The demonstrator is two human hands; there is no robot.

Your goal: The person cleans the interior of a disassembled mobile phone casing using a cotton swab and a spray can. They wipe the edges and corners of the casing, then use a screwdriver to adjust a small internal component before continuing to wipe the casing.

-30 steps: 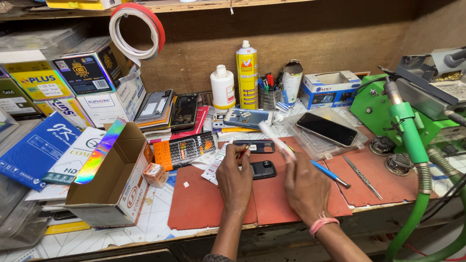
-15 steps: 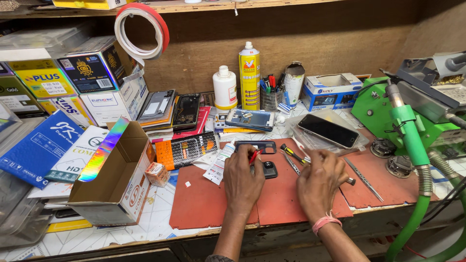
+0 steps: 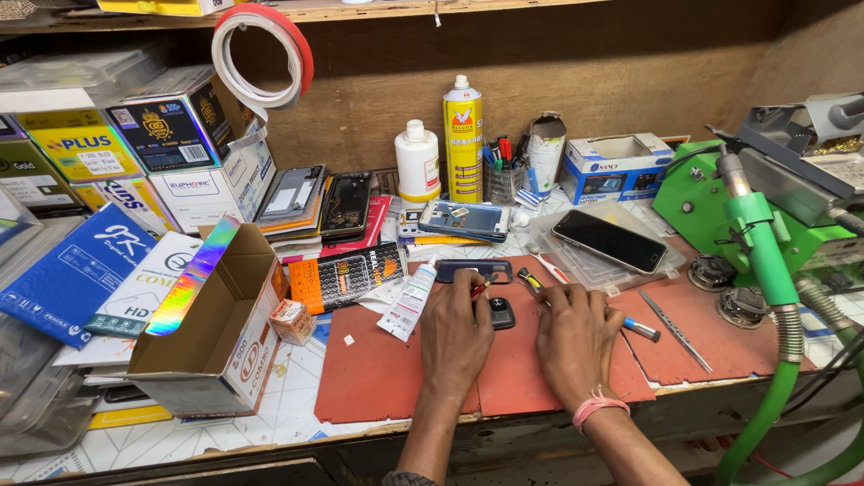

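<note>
My left hand rests on the red mat and pinches a small red-tipped tool over a small dark phone part. A dark oblong frame piece lies just beyond its fingers. My right hand, with a pink band at the wrist, lies beside it, its fingertips closed on a yellow-and-black tool. A blue-tipped pen sticks out from under that hand. To the left of my left hand lies a white glue tube.
An open cardboard box stands at the left. Metal tweezers lie on the mat to the right. A black phone rests on a clear tray. Bottles, boxes and a green clamp stand crowd the back and right.
My right hand has put down the white tube, which now lies left of my left hand, and come down onto the yellow-and-black tool. My left hand has stayed at the dark part.
</note>
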